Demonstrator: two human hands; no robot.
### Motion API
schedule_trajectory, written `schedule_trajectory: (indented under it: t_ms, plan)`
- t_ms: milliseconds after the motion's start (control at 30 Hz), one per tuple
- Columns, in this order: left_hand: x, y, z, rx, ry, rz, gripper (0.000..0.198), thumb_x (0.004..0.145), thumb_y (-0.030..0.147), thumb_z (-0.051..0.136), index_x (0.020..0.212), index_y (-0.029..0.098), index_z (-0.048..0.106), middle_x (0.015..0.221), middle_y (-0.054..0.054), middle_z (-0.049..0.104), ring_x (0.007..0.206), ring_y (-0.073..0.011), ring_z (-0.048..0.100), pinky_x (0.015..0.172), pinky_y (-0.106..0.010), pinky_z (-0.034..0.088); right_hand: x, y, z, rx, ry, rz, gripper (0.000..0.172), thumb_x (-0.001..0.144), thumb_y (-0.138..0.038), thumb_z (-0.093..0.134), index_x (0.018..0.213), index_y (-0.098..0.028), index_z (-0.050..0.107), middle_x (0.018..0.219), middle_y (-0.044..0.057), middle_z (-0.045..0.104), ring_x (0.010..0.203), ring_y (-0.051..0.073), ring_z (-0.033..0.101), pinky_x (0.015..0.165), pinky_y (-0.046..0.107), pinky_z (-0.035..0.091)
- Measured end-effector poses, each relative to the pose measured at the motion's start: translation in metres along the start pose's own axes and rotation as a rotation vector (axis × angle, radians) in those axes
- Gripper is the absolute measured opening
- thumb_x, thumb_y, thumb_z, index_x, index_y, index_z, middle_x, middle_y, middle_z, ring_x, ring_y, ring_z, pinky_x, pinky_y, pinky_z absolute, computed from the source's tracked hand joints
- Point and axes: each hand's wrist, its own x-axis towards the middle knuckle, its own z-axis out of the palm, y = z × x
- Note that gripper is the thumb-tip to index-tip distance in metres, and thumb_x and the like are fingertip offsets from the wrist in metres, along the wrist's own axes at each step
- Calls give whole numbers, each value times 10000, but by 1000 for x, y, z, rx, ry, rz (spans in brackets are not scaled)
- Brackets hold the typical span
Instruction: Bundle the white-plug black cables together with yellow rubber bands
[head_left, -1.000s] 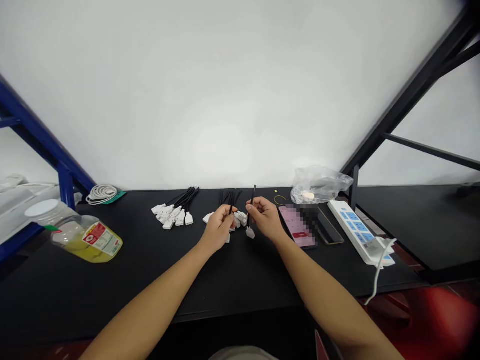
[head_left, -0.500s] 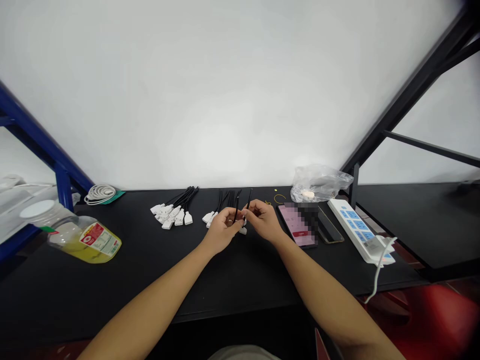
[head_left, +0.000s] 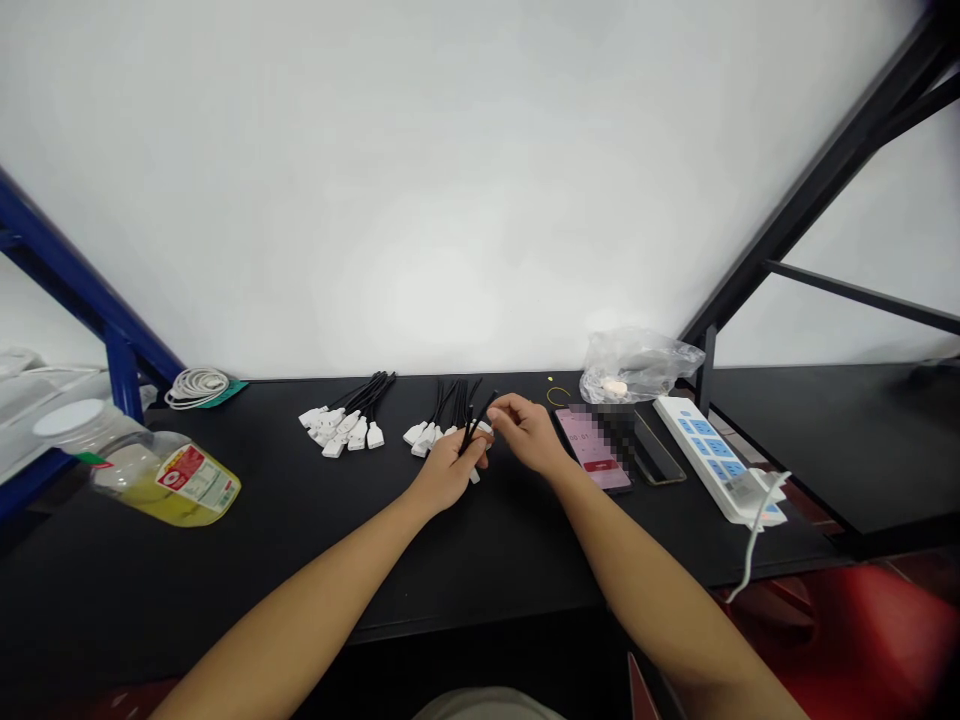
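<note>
Two leads (head_left: pixel 467 432), black, stand tilted in left hand (head_left: pixel 448 468), its grip closed around them between thumb and fingers; a white end shows just below. Right hand (head_left: pixel 525 432) is just beside, fingers bent near one lead's upper tip; cannot tell if its grip pinches that tip. Leads are over the bench (head_left: pixel 465 570), in front of near pile (head_left: pixel 425 438), white plugs with black leads, partly hidden by left hand. Far pile (head_left: pixel 346 428), same kind, lies apart, further left. Right of right hand: pink-screened phone (head_left: pixel 579 430), second phone (head_left: pixel 660 452), power strip (head_left: pixel 709 450). Clear bag (head_left: pixel 649 360) behind phones. Jar (head_left: pixel 169 480) far left.
</note>
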Motion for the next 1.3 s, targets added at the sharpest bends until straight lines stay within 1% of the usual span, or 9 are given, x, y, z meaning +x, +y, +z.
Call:
schedule_trajectory:
  t_ms: [133, 300, 533, 667, 933, 1033, 1100, 1167, 1300]
  plan:
    - [3, -6, -2, -83, 59, 2, 295, 925, 350, 507, 1043, 187, 722, 859, -61, 718, 846, -193, 689, 847, -348, 539, 5, 12, 6, -295, -127, 3, 178, 904, -265, 592, 1036, -208, 697, 900, 37, 692, 821, 161, 622, 762, 269, 459]
    - [6, -8, -2, -164, 73, -71, 226, 847, 264, 534, 947, 165, 711, 771, -26, 688, 722, -164, 674, 746, -325, 568, 4, 16, 8, -356, -197, 33, 229, 946, -324, 563, 1089, -229, 715, 1020, 58, 689, 927, 174, 637, 849, 275, 460]
    - [7, -2, -5, 34, 19, -131, 194, 807, 189, 517, 859, 191, 704, 754, -21, 737, 786, -189, 707, 806, -334, 532, 4, 19, 7, -368, -299, 33, 266, 903, -345, 632, 1143, -286, 730, 1077, 50, 715, 978, 202, 660, 850, 280, 461]
    - [10, -5, -6, 47, 24, -108, 185, 804, 199, 521, 824, 193, 705, 721, -13, 726, 755, -185, 694, 780, -327, 523, 6, 20, 8, -331, -229, 54, 189, 842, -343, 708, 1001, -258, 761, 1005, 40, 741, 912, 196, 673, 795, 274, 465]
    - [13, -9, -8, -211, 49, -153, 232, 866, 347, 574, 925, 145, 670, 691, -22, 687, 622, -157, 677, 657, -293, 540, 8, 22, 7, -231, 2, 178, 106, 783, -312, 725, 787, -210, 699, 781, 7, 718, 693, 147, 607, 635, 252, 421]
    - [14, -11, -9, -258, 61, -210, 338, 884, 452, 600, 1003, 139, 648, 806, -57, 717, 605, -152, 689, 617, -280, 540, 10, 24, 7, -57, 219, 197, 204, 789, -376, 716, 897, -206, 684, 798, 10, 703, 626, 130, 560, 599, 256, 424]
    - [14, -12, -9, -275, 57, -236, 435, 886, 524, 600, 1084, 138, 630, 912, -94, 735, 643, -165, 709, 610, -278, 546, 11, 23, 5, 157, 279, 190, 352, 773, -431, 731, 1030, -203, 653, 836, 17, 696, 598, 120, 541, 572, 256, 428]
    - [14, -13, -9, -297, 54, -238, 551, 883, 602, 578, 1178, 137, 606, 1032, -134, 732, 722, -188, 731, 625, -286, 559, 10, 19, 3, 355, 181, 179, 407, 745, -463, 757, 1027, -193, 643, 835, 21, 684, 614, 121, 557, 585, 259, 447]
    - [12, -12, -11, -318, 79, -163, 699, 887, 703, 490, 1296, 143, 579, 1225, -180, 683, 934, -251, 728, 735, -351, 588, 4, 10, 0, 443, -266, 171, 323, 742, -456, 776, 832, -170, 655, 751, 6, 663, 668, 131, 589, 661, 274, 471]
